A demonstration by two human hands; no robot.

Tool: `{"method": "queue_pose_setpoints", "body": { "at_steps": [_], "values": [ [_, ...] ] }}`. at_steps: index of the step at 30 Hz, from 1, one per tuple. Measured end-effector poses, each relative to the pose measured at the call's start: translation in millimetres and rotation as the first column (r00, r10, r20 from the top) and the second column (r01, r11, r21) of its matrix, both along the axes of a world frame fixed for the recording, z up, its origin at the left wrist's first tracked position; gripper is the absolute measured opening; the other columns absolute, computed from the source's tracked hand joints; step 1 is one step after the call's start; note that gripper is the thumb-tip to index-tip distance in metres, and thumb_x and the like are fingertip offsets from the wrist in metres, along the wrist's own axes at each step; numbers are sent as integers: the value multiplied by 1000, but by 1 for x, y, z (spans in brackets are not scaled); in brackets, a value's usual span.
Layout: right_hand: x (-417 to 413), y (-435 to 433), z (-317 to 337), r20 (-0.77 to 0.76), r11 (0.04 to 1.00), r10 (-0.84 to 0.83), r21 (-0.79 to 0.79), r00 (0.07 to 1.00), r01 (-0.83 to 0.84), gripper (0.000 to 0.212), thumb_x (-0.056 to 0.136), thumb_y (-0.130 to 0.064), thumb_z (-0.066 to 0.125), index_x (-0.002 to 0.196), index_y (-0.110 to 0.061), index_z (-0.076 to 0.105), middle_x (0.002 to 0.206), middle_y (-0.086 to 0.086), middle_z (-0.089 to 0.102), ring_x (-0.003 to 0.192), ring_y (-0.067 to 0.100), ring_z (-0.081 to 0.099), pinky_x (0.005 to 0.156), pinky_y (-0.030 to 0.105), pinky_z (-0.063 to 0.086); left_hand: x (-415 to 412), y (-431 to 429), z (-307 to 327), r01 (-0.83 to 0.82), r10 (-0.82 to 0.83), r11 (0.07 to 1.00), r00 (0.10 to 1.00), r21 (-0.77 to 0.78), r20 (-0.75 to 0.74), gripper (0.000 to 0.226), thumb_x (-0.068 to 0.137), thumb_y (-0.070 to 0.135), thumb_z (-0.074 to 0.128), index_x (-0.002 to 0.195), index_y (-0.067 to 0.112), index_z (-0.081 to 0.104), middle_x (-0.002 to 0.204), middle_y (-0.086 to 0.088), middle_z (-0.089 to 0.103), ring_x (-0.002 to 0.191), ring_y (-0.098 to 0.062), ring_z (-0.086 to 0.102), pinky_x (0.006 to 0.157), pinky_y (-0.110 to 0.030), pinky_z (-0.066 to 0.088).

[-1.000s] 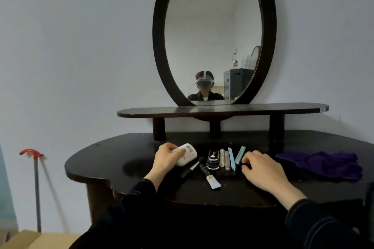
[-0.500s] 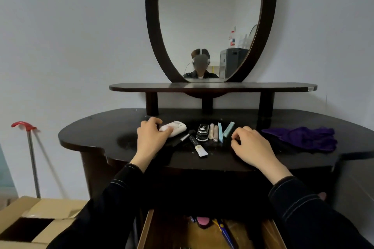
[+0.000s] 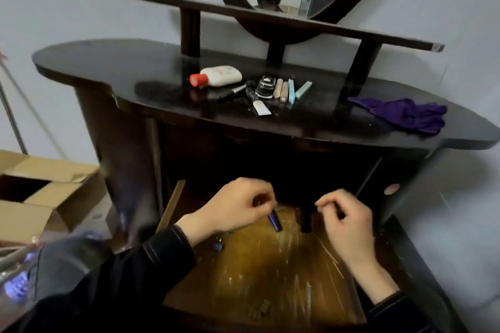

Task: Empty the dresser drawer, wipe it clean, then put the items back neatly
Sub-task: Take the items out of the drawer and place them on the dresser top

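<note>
The open dresser drawer (image 3: pixel 270 267) shows its scratched wooden bottom below the dresser top (image 3: pixel 108 62). My left hand (image 3: pixel 235 209) is inside it and pinches a small blue tube (image 3: pixel 276 222) at its upper end. My right hand (image 3: pixel 349 222) hangs beside it with curled fingers, their tips close to a dark tube (image 3: pixel 305 222); whether they hold it is unclear. A small blue piece (image 3: pixel 218 246) and greenish bits (image 3: pixel 260 309) lie on the drawer bottom.
On the dresser top lie a white bottle with a red cap (image 3: pixel 220 76), a brush, a black toy car (image 3: pixel 265 86), several small tubes (image 3: pixel 284 89) and a purple cloth (image 3: pixel 405 115). An open cardboard box (image 3: pixel 40 197) stands at the left.
Both hands left the dresser top and went down into the drawer. My left hand let go of the white bottle, which now lies on top. The view tilted downward.
</note>
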State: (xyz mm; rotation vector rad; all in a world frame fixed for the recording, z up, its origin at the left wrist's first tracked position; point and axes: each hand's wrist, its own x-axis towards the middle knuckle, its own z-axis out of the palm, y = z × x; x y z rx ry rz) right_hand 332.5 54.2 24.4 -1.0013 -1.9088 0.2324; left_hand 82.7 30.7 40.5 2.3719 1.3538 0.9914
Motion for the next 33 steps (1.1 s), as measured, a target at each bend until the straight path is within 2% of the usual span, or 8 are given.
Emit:
{"method": "queue_pose_setpoints", "body": {
  "at_steps": [4,7,10,14,20,25,28,33],
  "values": [
    [-4,6,-49,482,923,73,-364,873,124,18,98,-17,55,92,-32,64,97,-19,59,87,3,59,80,28,53,-6,30,-69,-93,14,953,965,-288,-264,14,93,29,58,92,19,68,89,2,67,80,-15,61,73,-38,53],
    [-19,17,-68,609,816,122,-511,783,271,14,101,-29,54,113,-31,61,113,-11,60,86,4,60,76,23,54,-14,40,-109,-162,37,892,957,-422,-289,15,92,27,57,90,18,68,86,1,68,77,-17,62,70,-35,52],
    [-38,38,-77,659,725,59,-545,750,421,30,101,-34,55,129,-23,53,116,0,62,86,17,67,73,31,59,-26,46,-133,-174,45,847,965,-502,-259,13,94,27,56,90,20,68,86,1,69,76,-18,64,69,-35,51],
    [-60,69,-91,797,642,-30,-448,604,622,74,96,-40,62,153,-15,23,142,16,41,114,31,60,81,36,54,-35,50,-139,-199,76,841,964,-504,-255,14,94,27,55,91,20,67,88,0,69,78,-19,65,71,-37,53],
    [-67,86,-123,806,655,-188,-323,561,683,67,96,-40,62,147,-15,26,137,17,40,109,33,62,75,38,51,-33,52,-145,-184,69,871,964,-456,-257,14,93,26,54,82,24,63,77,8,62,68,-12,57,60,-23,41],
    [-61,93,-133,820,681,-191,-286,540,674,61,96,-37,64,143,-16,32,134,15,47,107,31,64,69,36,45,-27,51,-142,-165,39,877,961,-452,-275,17,94,26,52,89,20,67,79,6,66,67,-11,58,61,-24,43],
    [-60,95,-137,799,653,-169,-348,577,673,63,97,-37,63,144,-14,28,130,13,59,113,32,64,75,38,47,-25,49,-139,-160,34,877,961,-453,-274,17,95,24,53,90,19,68,79,5,66,62,-7,54,58,-20,41],
    [-57,96,-134,646,682,-316,-355,695,640,36,100,-34,56,126,-10,49,112,13,69,101,33,69,78,41,56,-23,47,-138,-166,34,878,957,-449,-287,17,96,23,53,88,17,66,75,8,60,61,-7,51,56,-19,37]
  ]
}}
